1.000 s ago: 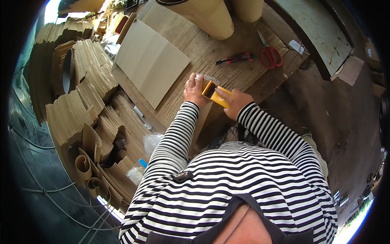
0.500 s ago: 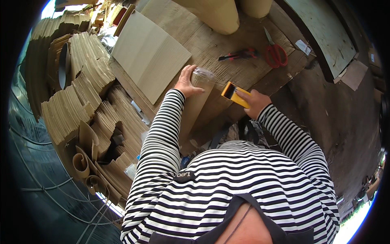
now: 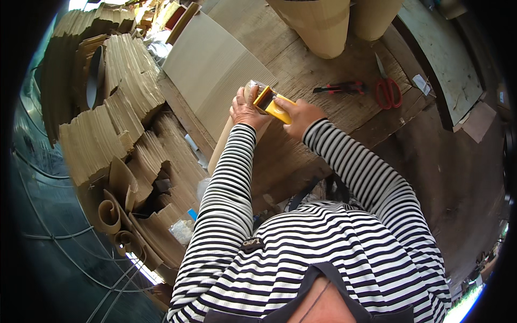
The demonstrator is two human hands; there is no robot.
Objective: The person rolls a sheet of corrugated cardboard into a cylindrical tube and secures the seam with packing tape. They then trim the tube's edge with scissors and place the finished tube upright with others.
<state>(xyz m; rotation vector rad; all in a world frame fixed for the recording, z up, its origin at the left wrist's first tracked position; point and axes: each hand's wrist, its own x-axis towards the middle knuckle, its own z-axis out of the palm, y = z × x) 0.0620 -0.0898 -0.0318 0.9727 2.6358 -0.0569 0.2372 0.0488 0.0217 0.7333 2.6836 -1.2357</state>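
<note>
My left hand (image 3: 246, 110) is curled over the upper end of a tan cardboard tube (image 3: 219, 144), which slants down beside my left forearm. Clear plastic film (image 3: 259, 84) shows at that end, by my fingertips. In my right hand (image 3: 305, 118) is a yellow box-shaped hand tool (image 3: 279, 112) with a dark open end; its exact kind is not clear. The tool's open end is against or very near the fingers of my left hand and the film. A flat cardboard sheet (image 3: 210, 67) lies just beyond my left hand.
On the wooden table (image 3: 280, 153), a red and black utility knife (image 3: 344, 88) and red-handled scissors (image 3: 388, 94) lie to the right. Large tan rolls (image 3: 323, 32) stand at the back. Stacked corrugated cardboard (image 3: 129, 75) fills the left side.
My right hand has brought the yellow tool leftward to my left hand. My left hand, open before, has closed round the cardboard, which now looks rolled. The view has shifted slightly.
</note>
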